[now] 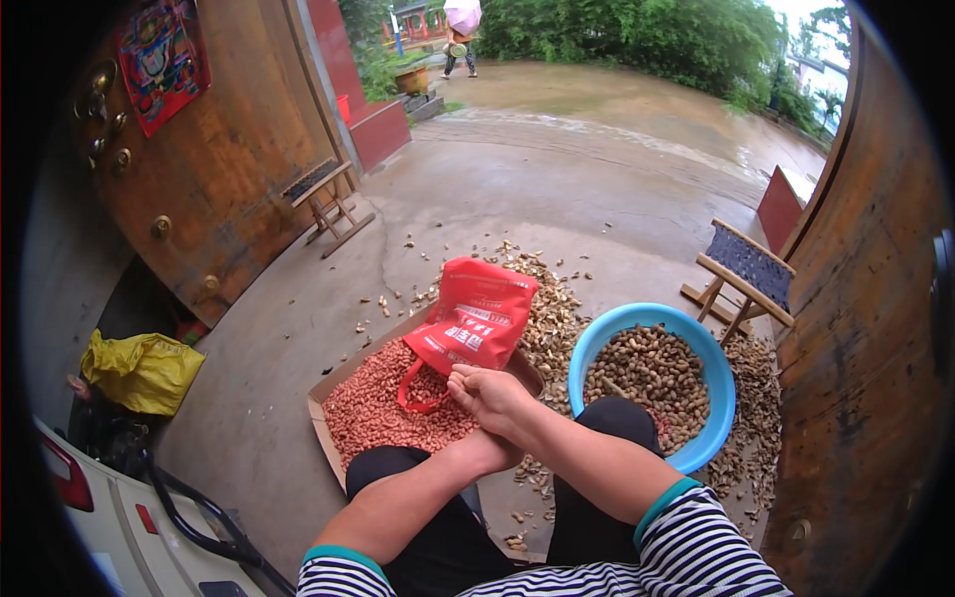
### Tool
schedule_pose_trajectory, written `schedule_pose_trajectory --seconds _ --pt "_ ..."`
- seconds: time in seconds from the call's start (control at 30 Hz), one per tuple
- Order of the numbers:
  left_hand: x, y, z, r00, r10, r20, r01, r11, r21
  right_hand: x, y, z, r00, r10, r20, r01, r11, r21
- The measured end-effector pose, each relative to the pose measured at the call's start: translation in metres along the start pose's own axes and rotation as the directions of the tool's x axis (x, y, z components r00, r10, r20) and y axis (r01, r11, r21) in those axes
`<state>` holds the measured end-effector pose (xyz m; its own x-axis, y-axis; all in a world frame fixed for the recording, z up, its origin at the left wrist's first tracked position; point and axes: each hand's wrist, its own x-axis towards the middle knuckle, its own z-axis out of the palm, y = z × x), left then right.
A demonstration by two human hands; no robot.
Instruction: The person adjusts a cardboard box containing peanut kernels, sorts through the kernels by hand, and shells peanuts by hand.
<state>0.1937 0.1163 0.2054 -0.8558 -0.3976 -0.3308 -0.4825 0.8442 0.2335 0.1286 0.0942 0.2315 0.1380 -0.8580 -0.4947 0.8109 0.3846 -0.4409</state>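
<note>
A red bag (479,310) with pale printing and a looped handle lies tilted over a shallow cardboard box (320,418), its handle hanging toward me. Reddish shelled peanuts (383,406) fill the box. At the near edge of the bag is my right hand (489,396), its fingers closed in a pinch on the edge. My left hand (489,453) is tucked under my right wrist, beside the peanuts, and its fingers are hidden. To the right, a blue basin (724,383) holds unshelled peanuts (652,373).
Empty shells (550,323) lie beyond the box and around the basin. Small folding stools (333,204) stand by both wooden doors (224,129). At left are a yellow bag (144,370) and a pale vehicle (109,507). Outside, a person (461,50) carries a pink umbrella (463,14).
</note>
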Motion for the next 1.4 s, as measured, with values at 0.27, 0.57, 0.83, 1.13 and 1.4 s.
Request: schedule_pose_trajectory --seconds 0.27,0.57,0.83,1.13,1.4 --pt "-0.001 0.0 0.0 1.0 0.005 0.013 -0.005 0.999 -0.049 0.0 0.001 0.0 1.0 -0.007 0.0 0.007 1.0 -0.006" --pt "-0.002 0.003 -0.007 0.998 0.001 0.057 0.002 0.999 -0.044 0.003 0.002 -0.002 1.0 0.003 0.001 -0.003 1.0 0.018" --pt "-0.002 0.006 -0.01 0.997 -0.013 0.071 0.015 1.0 -0.026 0.004 0.002 -0.003 1.0 -0.003 0.007 0.002 1.0 0.027" --pt "-0.003 0.002 -0.004 0.998 -0.003 0.056 0.006 0.998 -0.059 0.005 0.003 -0.002 1.0 0.006 0.001 -0.006 1.0 0.027" --pt "-0.005 0.007 -0.011 0.999 -0.006 0.054 0.01 0.997 -0.071 0.002 0.001 -0.002 1.0 0.002 -0.004 -0.001 1.0 0.018"
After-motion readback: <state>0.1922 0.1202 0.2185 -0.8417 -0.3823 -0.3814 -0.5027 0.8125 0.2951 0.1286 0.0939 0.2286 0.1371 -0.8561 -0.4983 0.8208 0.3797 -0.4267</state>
